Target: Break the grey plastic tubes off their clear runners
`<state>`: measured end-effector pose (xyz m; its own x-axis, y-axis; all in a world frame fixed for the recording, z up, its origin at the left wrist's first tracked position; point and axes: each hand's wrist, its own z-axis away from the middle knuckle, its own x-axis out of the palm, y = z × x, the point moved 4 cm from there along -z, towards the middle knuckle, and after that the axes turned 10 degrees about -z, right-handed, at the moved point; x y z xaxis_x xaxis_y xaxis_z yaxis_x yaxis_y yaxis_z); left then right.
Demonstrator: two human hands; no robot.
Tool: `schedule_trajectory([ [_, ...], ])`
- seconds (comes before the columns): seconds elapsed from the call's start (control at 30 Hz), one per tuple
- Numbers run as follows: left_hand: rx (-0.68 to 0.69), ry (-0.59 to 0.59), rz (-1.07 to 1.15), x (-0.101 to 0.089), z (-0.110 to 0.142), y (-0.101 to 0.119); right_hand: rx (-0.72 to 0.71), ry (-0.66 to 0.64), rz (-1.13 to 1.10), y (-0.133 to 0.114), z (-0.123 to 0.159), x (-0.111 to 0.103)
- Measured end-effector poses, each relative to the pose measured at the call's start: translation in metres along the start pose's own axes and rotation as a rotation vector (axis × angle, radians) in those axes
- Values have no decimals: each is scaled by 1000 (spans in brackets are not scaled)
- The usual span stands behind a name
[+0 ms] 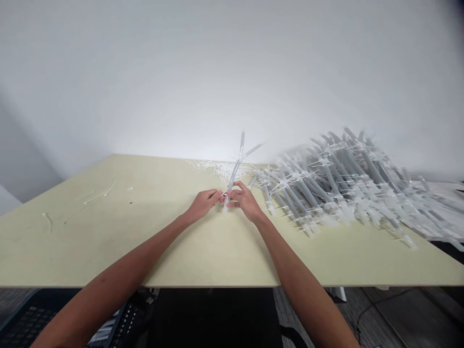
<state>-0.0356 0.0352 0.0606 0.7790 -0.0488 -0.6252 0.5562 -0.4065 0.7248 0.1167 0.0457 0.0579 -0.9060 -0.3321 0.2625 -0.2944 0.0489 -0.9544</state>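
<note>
Right, behind everything stood a pale wall (232, 72), and below it a yellowish table (217, 256) ran clean across my feed. Over on the right, what a heap: a big pile of branched tubes (329, 174) spread along the tabletop, many showing pale fittings and thin ties, so I judged a good many pieces done. Low on the left, under the table edge, I caught a dark basket (27, 321) with pale pieces (103, 334) in it; whether those were waiting stock I couldn't tell.

On to the pose: my left forearm (141, 256) and right forearm (290, 270) slanted up from the bottom and converged mid-table. My right hand (247, 199) had its fingers closed around the lower part of a single tube (235, 173), held at centre with its fork toward the wall. My left hand (203, 204) came in opposite, fingertips pinched on what looked like a thin pale strip (222, 194) just beside it; that piece, I reckoned, was partway through. Just beyond lay loose white ties (224, 170), plenty left, then stray strips (99, 195) far left and one dark speck (131, 203).
</note>
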Motion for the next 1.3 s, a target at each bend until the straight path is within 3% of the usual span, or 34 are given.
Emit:
schedule_trajectory([
  [0.13,-37,39,127,5,-3,-9,-45,45,60,-2,0,-1],
  [0.27,-29,0,225,15,-4,-11,-58,57,101,-1,-1,1],
  [0.6,-73,52,158,14,-3,-9,-111,81,159,8,-8,-5],
  [0.77,0,-22,190,13,-4,-12,-119,122,149,5,-8,-8],
  [0.83,10,-20,222,10,-13,-23,-103,115,171,2,-7,-7],
  [0.9,-48,60,148,4,-30,-40,-100,97,200,-1,-5,-7],
  [1.07,-99,42,-593,-2,-87,-73,-120,138,310,-5,-4,-13],
  [1.1,-129,40,-661,-3,-97,-79,-126,164,338,-6,-4,-17],
  [1.3,-235,17,-734,-2,-143,-109,-112,277,413,-5,-6,-32],
])
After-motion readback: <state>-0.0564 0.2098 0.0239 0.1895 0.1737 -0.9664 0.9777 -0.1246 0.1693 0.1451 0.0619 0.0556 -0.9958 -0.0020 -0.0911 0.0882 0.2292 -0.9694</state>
